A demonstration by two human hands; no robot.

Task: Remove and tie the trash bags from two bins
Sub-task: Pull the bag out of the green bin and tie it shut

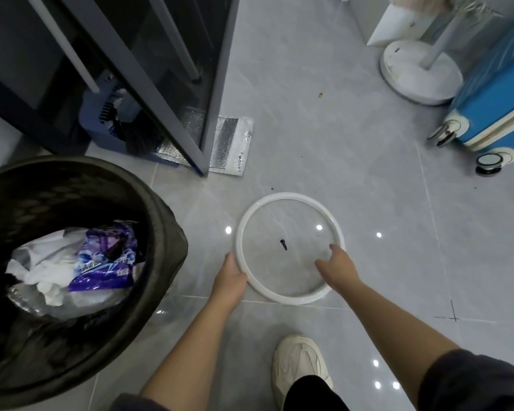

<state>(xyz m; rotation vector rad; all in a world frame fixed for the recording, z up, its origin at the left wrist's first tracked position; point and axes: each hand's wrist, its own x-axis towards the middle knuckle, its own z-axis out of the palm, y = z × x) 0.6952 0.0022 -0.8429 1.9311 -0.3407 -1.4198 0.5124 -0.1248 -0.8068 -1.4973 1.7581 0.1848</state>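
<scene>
Low in the centre of the frame, both hands are on the white retaining ring (290,247), which lies flat on the grey tiled floor (353,161). The left hand (230,280) curls its fingers over the ring's lower-left rim, while the right hand (337,266) rests spread across the lower-right rim, fingers loose rather than clamped. At the left edge stands the dark bin (161,221), its black trash bag (177,241) draped over the rim and holding white paper and a purple wrapper (104,262). With the ring off, nothing seems to pin the bag, so a careless tug could drop an edge inside or spill the rubbish. The ring also lies just ahead of the cream shoe (301,366), a likely trip or crack hazard.
</scene>
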